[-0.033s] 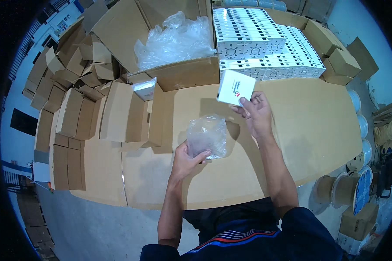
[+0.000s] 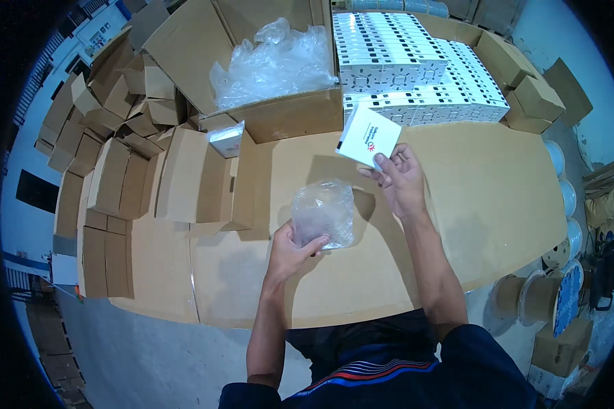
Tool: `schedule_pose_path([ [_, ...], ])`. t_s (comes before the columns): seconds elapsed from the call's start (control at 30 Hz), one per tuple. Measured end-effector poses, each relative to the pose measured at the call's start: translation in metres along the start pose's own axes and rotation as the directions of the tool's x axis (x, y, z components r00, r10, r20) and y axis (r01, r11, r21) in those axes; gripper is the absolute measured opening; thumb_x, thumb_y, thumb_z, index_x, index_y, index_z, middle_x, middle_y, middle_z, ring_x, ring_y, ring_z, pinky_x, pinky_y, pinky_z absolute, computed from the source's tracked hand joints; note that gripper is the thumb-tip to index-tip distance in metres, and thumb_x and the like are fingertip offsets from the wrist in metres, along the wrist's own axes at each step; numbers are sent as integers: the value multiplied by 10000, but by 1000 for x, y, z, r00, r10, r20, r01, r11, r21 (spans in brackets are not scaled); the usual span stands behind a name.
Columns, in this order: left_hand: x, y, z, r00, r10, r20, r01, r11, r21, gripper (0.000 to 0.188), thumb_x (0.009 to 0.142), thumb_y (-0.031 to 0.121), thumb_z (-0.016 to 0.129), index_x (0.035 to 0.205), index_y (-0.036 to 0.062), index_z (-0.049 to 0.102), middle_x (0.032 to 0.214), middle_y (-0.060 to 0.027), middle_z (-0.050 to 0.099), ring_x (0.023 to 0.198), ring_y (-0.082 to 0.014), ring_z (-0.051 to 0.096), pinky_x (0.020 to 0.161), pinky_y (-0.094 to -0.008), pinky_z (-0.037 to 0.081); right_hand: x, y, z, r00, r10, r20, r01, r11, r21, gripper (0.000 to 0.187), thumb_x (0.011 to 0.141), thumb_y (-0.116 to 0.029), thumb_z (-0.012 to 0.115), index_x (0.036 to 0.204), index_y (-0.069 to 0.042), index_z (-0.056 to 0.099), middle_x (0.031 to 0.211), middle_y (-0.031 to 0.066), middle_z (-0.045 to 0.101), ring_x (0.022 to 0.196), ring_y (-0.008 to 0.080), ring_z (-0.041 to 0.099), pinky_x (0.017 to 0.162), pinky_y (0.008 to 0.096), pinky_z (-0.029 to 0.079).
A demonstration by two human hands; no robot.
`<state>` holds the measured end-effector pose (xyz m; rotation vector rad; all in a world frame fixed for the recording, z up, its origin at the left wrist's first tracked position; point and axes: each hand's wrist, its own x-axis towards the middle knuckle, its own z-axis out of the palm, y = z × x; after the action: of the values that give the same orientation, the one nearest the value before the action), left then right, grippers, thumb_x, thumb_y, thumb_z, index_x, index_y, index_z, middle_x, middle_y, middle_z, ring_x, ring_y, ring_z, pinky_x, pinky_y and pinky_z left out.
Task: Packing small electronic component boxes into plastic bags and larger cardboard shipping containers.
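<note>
Here we are over the table [image 2: 491,204], both our hands busy! Our left hand [image 2: 293,252] pinches a clear plastic bag [image 2: 324,208] by its lower edge, thumb on top, around the middle of the surface; that edge hold probably keeps the film spread rather than crumpled. We cannot tell whether the bag touches the surface.

And look to our right hand [image 2: 404,183], gripping a flat white box [image 2: 370,136] by its lower right corner, thumb across the face, apart from the bag and near the surface's far edge. We'd say that corner grip leaves most of the printed face uncovered.

Along the far edge, stacked white boxes [image 2: 389,71] stand right of a big carton [image 2: 286,123] holding a heap of plastic bags [image 2: 269,65], both seemingly parked within reach. Toward the far left corner, an open carton [image 2: 211,180] has a white packet [image 2: 226,141] at its far end. More open cartons [image 2: 116,177] crowd the left edge, perhaps keeping out of our arms' way.
</note>
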<state>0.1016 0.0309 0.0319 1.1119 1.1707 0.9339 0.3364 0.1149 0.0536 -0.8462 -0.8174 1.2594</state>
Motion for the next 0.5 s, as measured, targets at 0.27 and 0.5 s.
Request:
schedule_pose_path([
  [0.27, 0, -1, 3, 1000, 6, -8, -6, 1000, -16, 310, 817, 25, 791, 1075, -24, 627, 918, -65, 702, 711, -96, 634, 620, -243, 523, -1, 4, -11, 954, -45, 297, 67, 996, -64, 230, 912, 4, 688, 1008, -61, 489, 1006, 58, 618, 946, 102, 616, 790, 259, 520],
  [0.5, -3, -4, -1, 1000, 6, 16, -6, 1000, -9, 305, 823, 16, 783, 1083, -20, 627, 930, -65, 700, 742, -99, 637, 651, -251, 527, -1, 1, -9, 927, -53, 370, 91, 992, -86, 248, 909, 21, 679, 1060, -53, 497, 918, -3, 529, 883, 82, 565, 780, 256, 486],
])
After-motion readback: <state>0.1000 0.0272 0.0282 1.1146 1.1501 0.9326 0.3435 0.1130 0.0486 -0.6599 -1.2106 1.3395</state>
